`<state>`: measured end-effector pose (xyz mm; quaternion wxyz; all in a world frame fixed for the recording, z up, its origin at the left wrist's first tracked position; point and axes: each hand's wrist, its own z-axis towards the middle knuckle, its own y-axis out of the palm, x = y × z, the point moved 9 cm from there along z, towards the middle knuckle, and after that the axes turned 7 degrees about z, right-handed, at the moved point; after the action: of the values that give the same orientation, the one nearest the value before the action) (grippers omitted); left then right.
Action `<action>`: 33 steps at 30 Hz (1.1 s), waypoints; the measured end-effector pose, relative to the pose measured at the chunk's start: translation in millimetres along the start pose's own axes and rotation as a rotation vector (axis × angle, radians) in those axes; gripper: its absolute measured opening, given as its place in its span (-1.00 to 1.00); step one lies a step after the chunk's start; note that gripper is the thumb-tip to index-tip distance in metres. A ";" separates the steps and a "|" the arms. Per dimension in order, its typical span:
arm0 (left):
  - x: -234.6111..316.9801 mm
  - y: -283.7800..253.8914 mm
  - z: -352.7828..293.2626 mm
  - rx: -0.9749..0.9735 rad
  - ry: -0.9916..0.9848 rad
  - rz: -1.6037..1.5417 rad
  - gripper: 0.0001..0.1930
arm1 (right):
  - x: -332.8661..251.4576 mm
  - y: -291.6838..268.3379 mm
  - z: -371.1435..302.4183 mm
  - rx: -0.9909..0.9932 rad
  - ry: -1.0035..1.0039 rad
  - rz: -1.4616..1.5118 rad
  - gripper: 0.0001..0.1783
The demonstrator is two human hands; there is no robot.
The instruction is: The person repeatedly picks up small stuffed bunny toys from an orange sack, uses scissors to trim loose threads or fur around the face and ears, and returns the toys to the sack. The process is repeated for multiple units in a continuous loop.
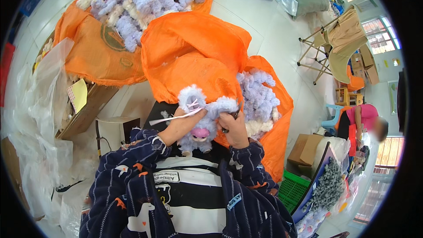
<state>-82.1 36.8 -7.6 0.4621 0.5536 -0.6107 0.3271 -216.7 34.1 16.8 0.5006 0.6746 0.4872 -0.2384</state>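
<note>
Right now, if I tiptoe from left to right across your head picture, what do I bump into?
Yellow paper → held fluffy toy → right-hand heap of lavender plush → green crate → light blue stool → pink shirt on another person.

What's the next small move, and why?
Probably bring the dark tool, possibly scissors, to the ribbon: the ribbon's tail sticks out past the left hand, which holds the plush, while the right hand has the tool away from it.
</note>
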 end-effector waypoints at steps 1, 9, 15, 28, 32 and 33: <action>-1.2 1.8 0.5 0.005 0.033 -0.054 -0.77 | -2.0 -8.3 -0.2 0.093 -0.070 -0.222 -0.86; -11.4 32.4 -24.3 -0.525 -0.046 0.034 -0.37 | -2.5 -32.9 1.7 0.465 -0.137 0.107 -0.83; -51.2 29.1 -38.3 -0.633 -0.130 0.093 -0.43 | 35.6 -64.6 22.9 0.393 0.005 0.376 -0.90; -29.4 17.1 -23.0 -0.447 -0.050 -0.152 -0.54 | -12.3 -16.8 -48.3 0.110 -0.301 -0.791 -0.79; -22.6 17.6 -23.9 -0.474 -0.120 -0.266 -0.51 | 2.8 -24.6 -33.0 0.025 -0.263 -0.663 -0.79; -20.9 20.6 -28.0 -0.473 -0.165 -0.285 -0.51 | 13.0 -24.6 -30.6 0.086 -0.111 -0.393 -0.78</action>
<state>-97.5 73.7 -14.6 0.5686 0.5355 -0.6215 0.0610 -238.5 68.0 7.2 0.4412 0.5732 0.5704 -0.3892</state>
